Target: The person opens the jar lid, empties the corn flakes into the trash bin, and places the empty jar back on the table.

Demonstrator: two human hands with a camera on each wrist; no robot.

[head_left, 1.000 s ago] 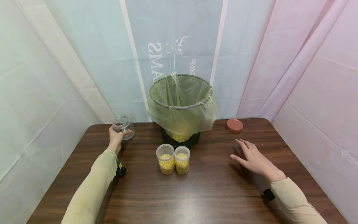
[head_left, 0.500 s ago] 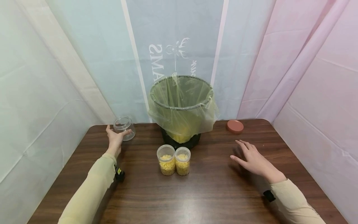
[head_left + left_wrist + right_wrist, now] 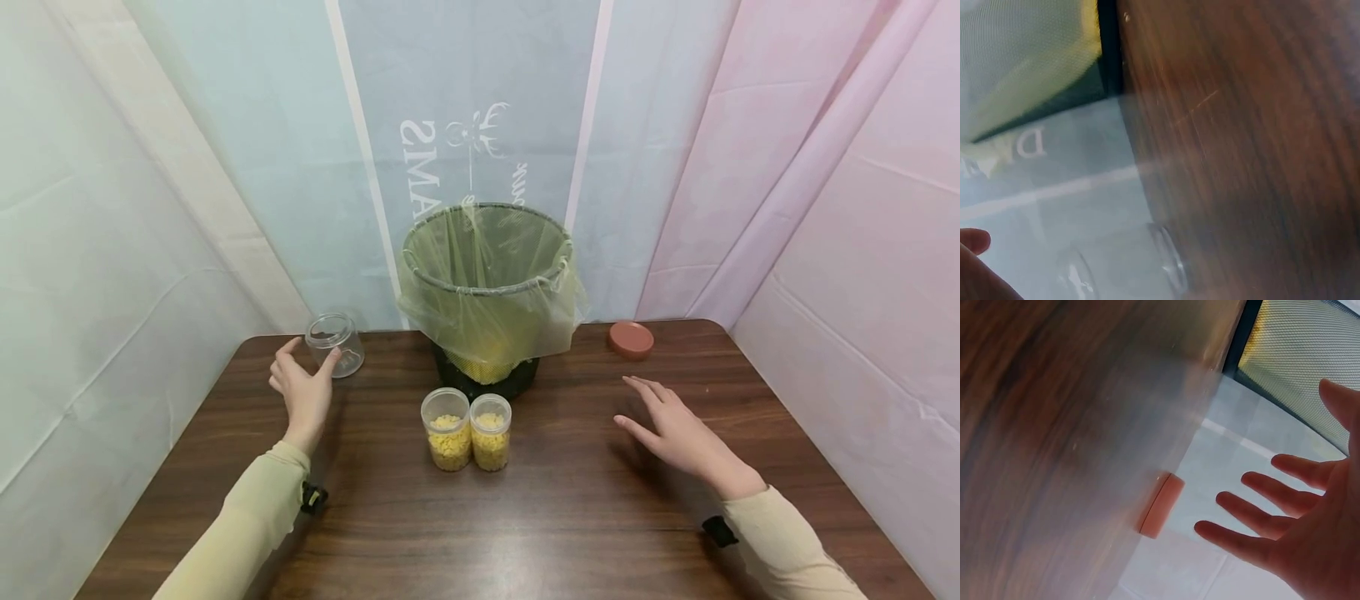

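An uncapped, clear jar [image 3: 335, 343] stands at the table's back left; its glassy outline [image 3: 1125, 265] is blurred in the left wrist view. Just in front of it is my left hand [image 3: 303, 396], thumb and fingers spread and holding nothing. In the left wrist view only a bit of that hand shows at the lower left. My right hand [image 3: 684, 433] hovers over the right side of the table, its fingers [image 3: 1260, 515] extended and holding nothing. Beyond those fingertips lies a round reddish lid [image 3: 631, 339], apart from the hand.
Two clear containers [image 3: 448, 457] of yellow bits stand side by side at the middle of the table. Behind them is a mesh bin [image 3: 487, 290] lined with a translucent yellowish bag. Pale curtains [image 3: 262, 150] enclose the back and sides.
My left hand has let go of the clear jar and drawn back toward me, fingers spreading. The jar stays standing. My right hand has shifted only slightly to the left.
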